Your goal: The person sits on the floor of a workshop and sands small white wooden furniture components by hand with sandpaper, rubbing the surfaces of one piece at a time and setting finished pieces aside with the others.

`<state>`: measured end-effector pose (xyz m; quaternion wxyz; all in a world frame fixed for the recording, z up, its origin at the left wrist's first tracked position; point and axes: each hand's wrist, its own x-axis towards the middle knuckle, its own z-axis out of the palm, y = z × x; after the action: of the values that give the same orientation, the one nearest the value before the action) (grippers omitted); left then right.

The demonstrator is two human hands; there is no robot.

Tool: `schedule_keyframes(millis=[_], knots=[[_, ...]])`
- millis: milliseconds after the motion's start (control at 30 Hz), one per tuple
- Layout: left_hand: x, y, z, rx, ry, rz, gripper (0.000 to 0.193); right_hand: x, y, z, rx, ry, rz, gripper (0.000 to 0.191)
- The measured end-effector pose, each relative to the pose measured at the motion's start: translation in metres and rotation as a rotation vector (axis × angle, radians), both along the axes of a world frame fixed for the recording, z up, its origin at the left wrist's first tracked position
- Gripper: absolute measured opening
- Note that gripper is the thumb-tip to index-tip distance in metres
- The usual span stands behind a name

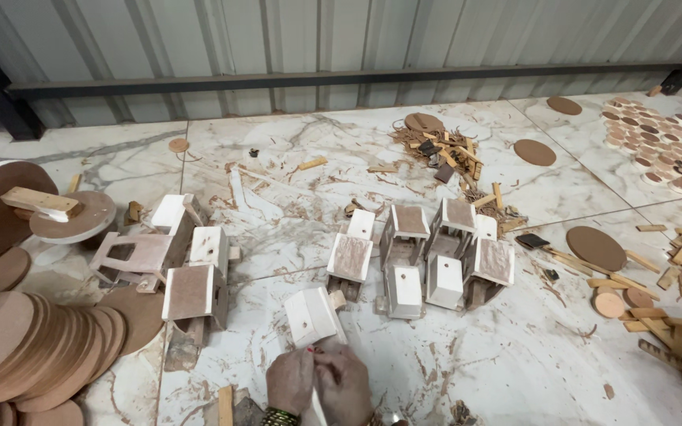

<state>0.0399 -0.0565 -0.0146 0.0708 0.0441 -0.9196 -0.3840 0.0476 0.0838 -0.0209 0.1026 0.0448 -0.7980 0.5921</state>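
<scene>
Birdhouse [312, 315], small, white-painted with a hole in the front panel, sits on the marble floor [515, 355] right in front of us at bottom centre, touching or just under our fingertips.

Risks as we read them:
- Both hands crowd one small piece at its near edge. If we push instead of pinch, the birdhouse could skid on the smooth tile or tip onto its side.
- Wood scraps and chips lie all round it. One strip [225, 405] sits just beside our left wrist, so an elbow or sleeve could drag debris under the work.
- The stack of round discs [33, 347] leans at our left, near the finished houses [191, 268]. A bump there could send it sliding into them.
- The second cluster of birdhouses [428, 260] stands near, ahead and to the right; a long reach over our piece could knock them.

Pose: left hand [290, 381] and right hand [343, 384] come in from the bottom edge, backs up, knuckles together, fingers curled narrow. They seem pinched on something thin and pale between them at the birdhouse's near edge. We cannot tell what it is, or which hand actually grips it. Bangles show on the left wrist.
</scene>
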Motion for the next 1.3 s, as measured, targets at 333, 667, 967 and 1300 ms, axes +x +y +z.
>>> schedule_keyframes(millis=[333, 667, 967, 1300], knots=[[0.008, 0.003, 0.001, -0.062, 0.017, -0.004, 0.047, -0.015, 0.037, -0.001, 0.171, -0.210, -0.086, 0.023], [0.010, 0.003, -0.001, -0.006, 0.037, 0.010, 0.045, -0.031, 0.053, -0.009, 0.227, -0.078, -0.018, 0.022], [0.004, 0.013, -0.007, -0.064, -0.048, 0.061, 0.044, 0.028, 0.094, -0.037, 0.078, -0.084, 0.156, 0.024], [0.015, 0.010, 0.001, 0.023, -0.059, 0.090, 0.043, 0.044, 0.063, -0.035, 0.106, 0.127, 0.117, 0.016]])
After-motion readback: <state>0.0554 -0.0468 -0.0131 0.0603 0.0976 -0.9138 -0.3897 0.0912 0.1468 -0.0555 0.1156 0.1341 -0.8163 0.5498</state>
